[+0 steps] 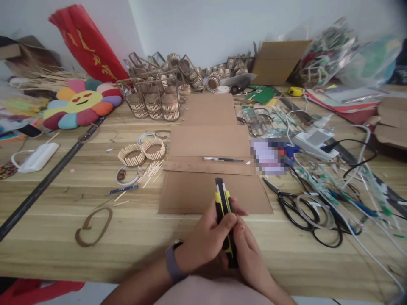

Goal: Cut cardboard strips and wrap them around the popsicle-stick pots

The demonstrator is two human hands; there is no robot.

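A black and yellow utility knife [224, 202] points away from me over the near edge of the cardboard. My left hand [203, 237] is wrapped round it, thumb across the handle. From the other side my right hand [251, 254] closes against the handle, its fingers partly hidden. No blade shows clearly at the knife's dark tip. Beneath and beyond lies a flat brown cardboard sheet [190, 192], with a cardboard strip [178, 166] across it. A pen [224, 159] rests on the cardboard.
Black scissors [295, 207] and tangled cords lie right. On the left are two small stick-sided rings [131, 156], loose sticks [152, 171], a curled brown strip [93, 228] and a white power strip [40, 156]. Small stick-sided barrels [154, 106] stand behind, beside an open box [280, 61].
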